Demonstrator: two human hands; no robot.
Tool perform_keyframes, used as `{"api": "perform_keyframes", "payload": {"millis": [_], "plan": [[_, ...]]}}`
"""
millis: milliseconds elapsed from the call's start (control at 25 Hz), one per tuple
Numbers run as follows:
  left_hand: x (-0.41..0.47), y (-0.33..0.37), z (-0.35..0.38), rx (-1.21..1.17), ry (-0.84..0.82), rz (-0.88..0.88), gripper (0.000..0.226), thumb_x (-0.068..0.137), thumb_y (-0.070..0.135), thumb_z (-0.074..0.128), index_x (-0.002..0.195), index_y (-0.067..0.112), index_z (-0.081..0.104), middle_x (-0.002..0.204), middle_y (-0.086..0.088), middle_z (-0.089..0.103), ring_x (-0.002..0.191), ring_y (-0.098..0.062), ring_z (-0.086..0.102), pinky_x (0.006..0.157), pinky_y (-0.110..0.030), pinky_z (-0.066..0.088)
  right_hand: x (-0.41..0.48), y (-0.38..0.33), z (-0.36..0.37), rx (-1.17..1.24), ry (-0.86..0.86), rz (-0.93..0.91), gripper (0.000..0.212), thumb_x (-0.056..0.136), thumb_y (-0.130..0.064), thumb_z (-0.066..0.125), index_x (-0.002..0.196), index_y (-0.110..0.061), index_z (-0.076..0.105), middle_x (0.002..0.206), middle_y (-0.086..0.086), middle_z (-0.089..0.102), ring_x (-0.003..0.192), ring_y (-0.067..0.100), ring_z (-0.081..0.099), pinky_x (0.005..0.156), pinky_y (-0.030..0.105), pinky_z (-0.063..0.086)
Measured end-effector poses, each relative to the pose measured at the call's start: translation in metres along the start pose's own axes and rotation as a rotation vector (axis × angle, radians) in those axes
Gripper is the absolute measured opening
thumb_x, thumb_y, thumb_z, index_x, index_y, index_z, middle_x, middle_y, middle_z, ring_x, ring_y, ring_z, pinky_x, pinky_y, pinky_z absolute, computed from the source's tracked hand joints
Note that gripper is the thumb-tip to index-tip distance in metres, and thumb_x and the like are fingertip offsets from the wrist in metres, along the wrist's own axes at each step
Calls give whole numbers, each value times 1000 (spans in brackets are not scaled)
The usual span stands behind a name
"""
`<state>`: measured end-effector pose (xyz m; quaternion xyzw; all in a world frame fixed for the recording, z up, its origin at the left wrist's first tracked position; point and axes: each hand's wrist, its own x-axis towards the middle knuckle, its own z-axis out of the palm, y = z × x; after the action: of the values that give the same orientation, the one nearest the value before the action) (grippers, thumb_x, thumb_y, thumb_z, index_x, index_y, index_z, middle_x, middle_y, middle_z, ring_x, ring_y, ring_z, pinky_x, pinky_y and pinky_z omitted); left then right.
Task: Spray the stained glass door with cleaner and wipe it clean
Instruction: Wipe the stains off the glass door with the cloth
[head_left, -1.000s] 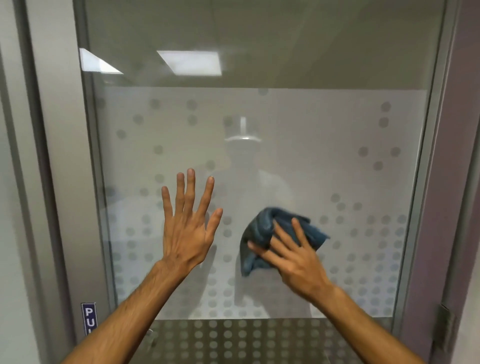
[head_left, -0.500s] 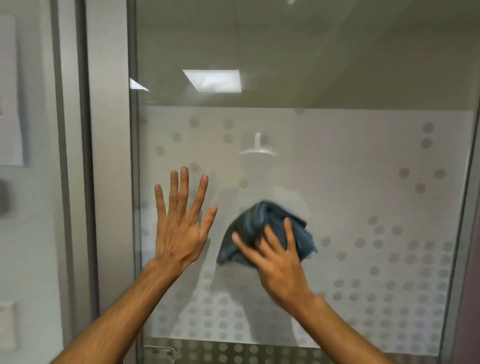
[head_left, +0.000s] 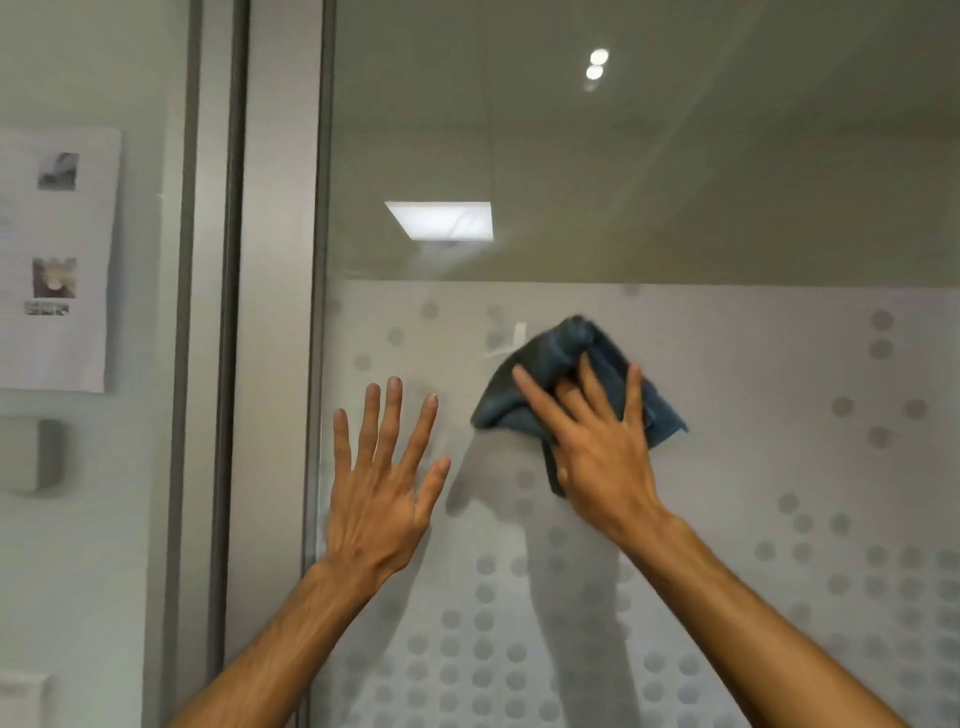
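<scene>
Since the earlier frame, the blue microfibre cloth (head_left: 576, 384) has climbed the glass door (head_left: 727, 208) from the dotted middle of the frosted band (head_left: 753, 364) to just under that band's top edge, and the view has swung so more wall shows at 9 o'clock. One right hand (head_left: 597, 447) presses the bunched cloth flat against the pane at about 1 o'clock from centre, fingers spread over it and curled slightly into the folds, forearm rising from 5 o'clock. One left hand (head_left: 382, 483) rests beside it toward 9 o'clock, open, palm toward the glass, all five fingers splayed and pointing to 12; whether the palm truly touches the pane cannot be told. Two bare forearms are cut off at the lower edge. One lit ceiling panel (head_left: 441, 219) and a pair of small round lights (head_left: 596, 63) show through or in the clear upper glass. One sheet of paper (head_left: 57, 260) with two small blurred pictures hangs on the wall at 9 o'clock, its text unreadable. Part of the cloth is hidden under the right hand, and any stains on the glass are too faint to make out.
</scene>
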<state>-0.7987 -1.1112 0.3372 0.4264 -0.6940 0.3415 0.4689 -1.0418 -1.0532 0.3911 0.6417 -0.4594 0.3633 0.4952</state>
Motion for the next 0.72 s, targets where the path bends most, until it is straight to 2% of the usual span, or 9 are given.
{"api": "perform_keyframes", "payload": {"millis": [120, 200, 360, 480, 640, 720], "plan": [[6, -8, 1, -13, 16, 0, 67, 102, 52, 25, 161, 23, 12, 170, -11, -5, 157, -32, -3, 123, -65, 4, 34, -9, 4, 83, 83, 205, 75, 100, -18, 55, 162, -34, 16, 160, -2, 41, 158, 27, 14, 121, 72, -7], [9, -11, 0, -38, 35, -6, 63, 104, 47, 23, 161, 23, 12, 170, -11, -4, 157, -31, -3, 123, -64, 2, 26, -23, 11, 103, 91, 180, 79, 97, -16, 58, 162, -34, 18, 158, -2, 43, 158, 26, 17, 121, 71, -2], [9, -14, 0, -64, 48, -6, 61, 104, 41, 24, 161, 21, 11, 170, -11, -5, 157, -31, -4, 124, -62, 1, -45, -52, 28, 74, 9, -67, 87, 86, -8, 62, 161, -31, 24, 162, 0, 41, 158, 28, 17, 121, 72, 11], [5, -6, 2, -29, 18, -2, 64, 104, 46, 25, 161, 21, 9, 169, -13, -5, 157, -32, -4, 123, -64, 3, -120, -68, 41, 50, -115, -280, 85, 86, -4, 54, 161, -31, 25, 166, -2, 32, 158, 27, 17, 121, 71, 11], [2, 7, 3, -11, -5, 18, 69, 103, 52, 27, 161, 21, 9, 169, -13, -6, 157, -32, -5, 123, -63, 2, -173, -53, 39, -93, -274, -600, 81, 91, -15, 55, 162, -32, 20, 166, -2, 33, 158, 27, 17, 120, 65, 17], [4, 12, 3, -9, -6, 22, 69, 102, 53, 27, 161, 21, 9, 169, -13, -6, 157, -32, -5, 123, -64, 3, -163, -32, 32, -131, -287, -653, 82, 91, -19, 58, 162, -33, 18, 166, -2, 34, 158, 26, 17, 121, 62, 17]]}}
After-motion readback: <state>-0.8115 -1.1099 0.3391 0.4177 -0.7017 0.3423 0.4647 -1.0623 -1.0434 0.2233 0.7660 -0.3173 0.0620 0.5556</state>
